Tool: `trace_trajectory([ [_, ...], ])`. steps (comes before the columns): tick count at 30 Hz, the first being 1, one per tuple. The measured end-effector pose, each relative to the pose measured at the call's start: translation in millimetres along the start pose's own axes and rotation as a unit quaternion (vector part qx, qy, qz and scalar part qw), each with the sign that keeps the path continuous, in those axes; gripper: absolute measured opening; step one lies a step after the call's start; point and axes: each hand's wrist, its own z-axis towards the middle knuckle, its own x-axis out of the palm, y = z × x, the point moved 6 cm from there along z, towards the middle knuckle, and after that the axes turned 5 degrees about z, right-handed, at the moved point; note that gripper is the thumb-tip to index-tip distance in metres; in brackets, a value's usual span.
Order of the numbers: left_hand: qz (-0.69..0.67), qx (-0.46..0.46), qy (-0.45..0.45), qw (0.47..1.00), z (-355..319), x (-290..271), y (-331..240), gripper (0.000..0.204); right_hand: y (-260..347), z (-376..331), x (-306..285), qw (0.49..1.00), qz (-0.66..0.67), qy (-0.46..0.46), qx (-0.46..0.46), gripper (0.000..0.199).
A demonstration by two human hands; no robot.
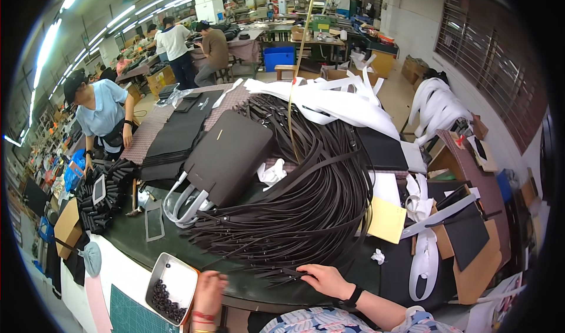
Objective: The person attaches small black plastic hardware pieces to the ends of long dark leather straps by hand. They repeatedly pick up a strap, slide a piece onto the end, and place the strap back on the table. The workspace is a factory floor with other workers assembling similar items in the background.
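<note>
A thick bundle of dark straps [329, 180] fans across the table in front of me, their ends gathered toward the near edge. My right hand [328, 281] pinches a dark strap [288, 274] among those ends, thumb and fingers closed. My left hand [209, 295], slightly blurred, is just right of a white tray [189, 274]. Its fingers are curled together; what they hold, if anything, is too small to make out. Inside the tray lie many small dark ring-shaped pieces [165, 300], heaped at its near end.
Beyond the straps lies a dark bag [229, 150] with grey-wrapped handles. A green cutting mat [132, 309] is at lower left, with black rolled pieces [106, 200] farther off. White strips [341, 100] and a cardboard box [479, 262] stand right. A person [103, 112] works at the left.
</note>
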Motion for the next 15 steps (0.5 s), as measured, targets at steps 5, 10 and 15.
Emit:
trace_trajectory([
  [5,-0.180,-0.143,0.191,0.954,-12.0,137.1,65.5,0.026,20.0,1.9,-19.0,0.999,-0.004,-0.005,-0.049,0.021],
  [10,-0.143,-0.170,0.225,0.949,-12.6,172.6,62.6,0.026,30.5,-6.5,-37.2,0.991,-0.084,-0.052,-0.086,0.022],
  [15,-0.058,-0.138,0.218,0.964,-14.8,177.6,51.2,0.024,34.3,-8.1,-42.9,0.984,-0.111,-0.067,-0.122,0.024],
])
